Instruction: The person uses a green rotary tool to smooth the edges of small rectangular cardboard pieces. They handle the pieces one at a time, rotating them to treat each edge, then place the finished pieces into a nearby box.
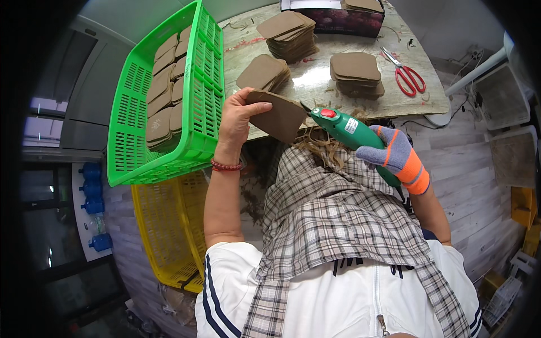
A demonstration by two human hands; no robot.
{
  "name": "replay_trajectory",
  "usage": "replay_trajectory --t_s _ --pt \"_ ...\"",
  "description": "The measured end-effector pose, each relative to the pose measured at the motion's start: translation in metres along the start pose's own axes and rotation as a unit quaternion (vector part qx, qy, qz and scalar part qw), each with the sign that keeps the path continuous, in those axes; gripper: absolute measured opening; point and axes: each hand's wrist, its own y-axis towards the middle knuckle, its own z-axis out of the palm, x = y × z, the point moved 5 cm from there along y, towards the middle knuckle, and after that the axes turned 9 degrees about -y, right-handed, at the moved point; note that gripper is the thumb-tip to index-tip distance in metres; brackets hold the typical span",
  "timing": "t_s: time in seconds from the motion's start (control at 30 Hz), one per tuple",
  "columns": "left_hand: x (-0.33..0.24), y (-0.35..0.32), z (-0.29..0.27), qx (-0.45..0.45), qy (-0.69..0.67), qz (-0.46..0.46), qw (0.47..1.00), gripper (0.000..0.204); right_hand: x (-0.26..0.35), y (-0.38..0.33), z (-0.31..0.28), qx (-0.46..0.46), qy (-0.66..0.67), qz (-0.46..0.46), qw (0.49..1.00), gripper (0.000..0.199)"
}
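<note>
My bare left hand [239, 115], with a red bead bracelet at the wrist, grips a flat brown rounded piece [279, 119] by its upper left edge. In my right hand [394, 158], covered by a grey and orange glove, is a green handheld electric cutter [344, 127] with a red switch. The cutter's dark tip is at the piece's right edge; whether they touch I cannot tell. Brown strip trimmings [322, 147] lie on my checked apron [315, 197] below the tool. Behind the held piece is a stack of similar brown pieces [262, 73].
Two more brown stacks [287, 34] [356, 73] stand on the table [315, 67]. Red-handled scissors [407, 79] lie at its right, a dark box [349, 22] at the back. A green crate [194, 127] full of brown pieces stands left, above a yellow crate [169, 225].
</note>
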Motion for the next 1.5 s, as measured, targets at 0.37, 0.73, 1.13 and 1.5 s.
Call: replay_trajectory --t_s 0.37,0.73,1.13,1.5 --pt "0.01 -0.005 0.04 0.119 0.102 -0.103 0.982 0.02 0.002 0.001 0.005 -0.002 -0.026 -0.006 1.0 0.046" --pt "0.043 0.001 0.065 0.187 0.134 -0.184 0.956 0.053 -0.005 0.002 0.002 -0.034 0.011 -0.047 0.998 0.046" --pt "0.085 0.143 0.081 -0.021 0.023 0.035 0.999 0.04 -0.002 -0.016 -0.015 -0.095 -0.021 -0.076 0.992 0.053" --pt "0.018 0.083 -0.059 -0.225 0.693 0.006 0.685 0.065 -0.01 -0.009 -0.011 -0.096 0.028 -0.041 0.994 0.048"
